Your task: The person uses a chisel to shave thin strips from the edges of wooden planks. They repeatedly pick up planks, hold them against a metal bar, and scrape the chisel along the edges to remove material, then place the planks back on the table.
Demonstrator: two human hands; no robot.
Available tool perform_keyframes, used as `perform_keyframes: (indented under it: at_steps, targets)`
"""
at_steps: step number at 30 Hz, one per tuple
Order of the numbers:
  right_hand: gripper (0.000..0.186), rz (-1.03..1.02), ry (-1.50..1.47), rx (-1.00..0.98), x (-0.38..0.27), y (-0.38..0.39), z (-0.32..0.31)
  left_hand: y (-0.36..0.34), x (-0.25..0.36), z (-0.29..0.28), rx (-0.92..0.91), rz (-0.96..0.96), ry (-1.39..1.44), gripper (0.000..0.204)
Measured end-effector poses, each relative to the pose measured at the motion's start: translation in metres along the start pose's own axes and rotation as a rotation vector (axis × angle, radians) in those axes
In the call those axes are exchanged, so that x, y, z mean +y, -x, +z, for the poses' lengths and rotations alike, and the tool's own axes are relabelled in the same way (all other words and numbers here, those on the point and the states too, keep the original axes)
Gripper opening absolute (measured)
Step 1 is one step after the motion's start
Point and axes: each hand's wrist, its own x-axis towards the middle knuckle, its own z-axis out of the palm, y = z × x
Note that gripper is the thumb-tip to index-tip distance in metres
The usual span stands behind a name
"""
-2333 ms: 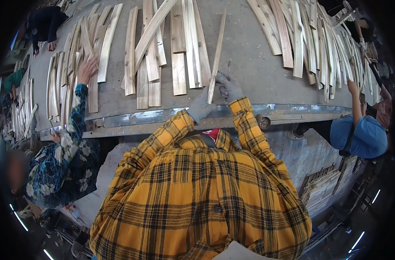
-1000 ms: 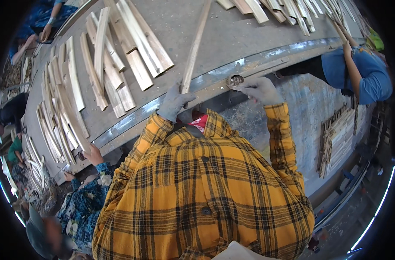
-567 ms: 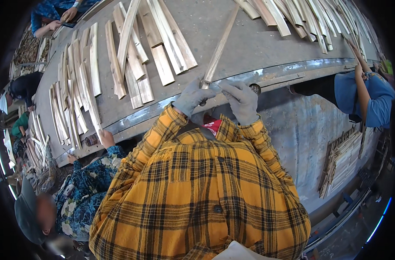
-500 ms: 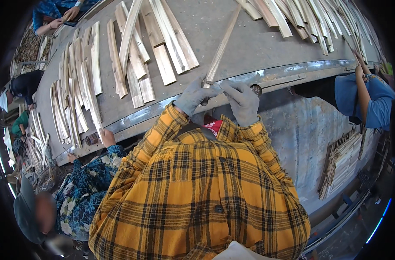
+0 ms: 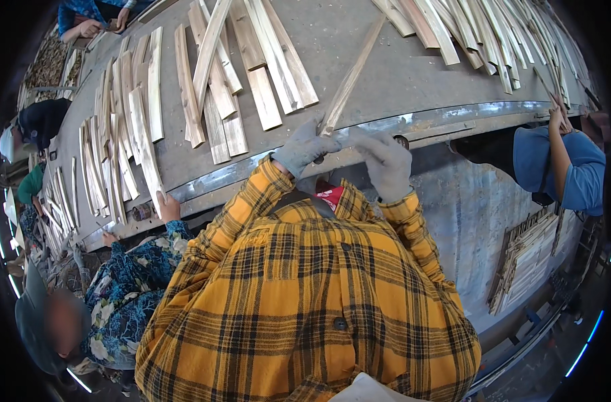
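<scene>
Grey tabletop, round container beside right hand, contents unclear

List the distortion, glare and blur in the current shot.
Head view: the rim falls to black; the table's metal edging bows and glares in patches; a light tube shines bluish-white near the right rim; the right hand looks slightly soft.

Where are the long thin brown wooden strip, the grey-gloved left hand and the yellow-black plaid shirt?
Long thin brown wooden strip (image 5: 354, 75): head view, middle of its length.
Grey-gloved left hand (image 5: 297, 153): head view, hand's back.
Yellow-black plaid shirt (image 5: 309, 291): head view, its front.
</scene>
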Motion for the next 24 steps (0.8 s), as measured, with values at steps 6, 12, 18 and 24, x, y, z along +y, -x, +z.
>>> perform_keyframes:
  at_steps: [6,12,18,24]
  targets:
    - [0.032,-0.096,0.275,0.070,0.005,-0.011,0.006,-0.002,0.004,-0.001,-0.001,-0.010,-0.044,0.059]
    - [0.034,-0.075,0.216,0.043,-0.001,-0.007,-0.004,-0.006,0.003,-0.006,-0.012,0.006,-0.170,0.060]
    - [0.031,-0.144,0.354,0.065,-0.005,-0.015,0.003,-0.025,-0.030,-0.013,0.113,0.177,-0.339,0.084]
    - [0.030,0.007,0.033,0.033,0.007,-0.010,0.001,-0.010,-0.013,-0.010,0.096,0.147,-0.360,0.067]
